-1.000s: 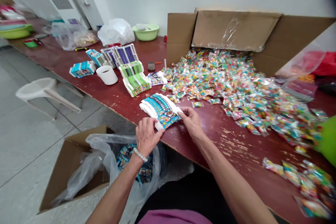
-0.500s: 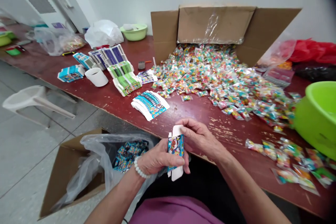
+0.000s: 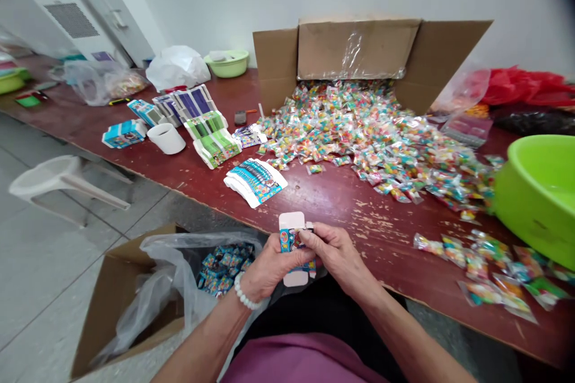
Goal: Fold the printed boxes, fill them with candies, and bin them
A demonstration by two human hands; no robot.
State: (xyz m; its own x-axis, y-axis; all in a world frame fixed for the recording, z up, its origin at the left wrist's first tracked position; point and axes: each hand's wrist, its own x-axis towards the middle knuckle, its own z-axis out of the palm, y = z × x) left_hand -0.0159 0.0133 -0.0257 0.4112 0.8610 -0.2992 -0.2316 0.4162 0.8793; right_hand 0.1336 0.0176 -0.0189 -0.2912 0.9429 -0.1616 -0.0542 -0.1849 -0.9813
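presently: blue printed carton (image 3: 290,240), end flaps (image 3: 291,221) extended, before the torso (image 3: 299,360) | long axis running fore-and-aft | left hand (image 3: 270,268), nearly closed, grasping its left side; right hand (image 3: 338,256) pinching its upper right edge | carton directly between them, neither hand nearer

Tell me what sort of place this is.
Likely a packing workroom: a heap of clear-wrapped packets spreads from an open cardboard box, flat cartons lie fanned on the table, and the left hand holds a small carton.
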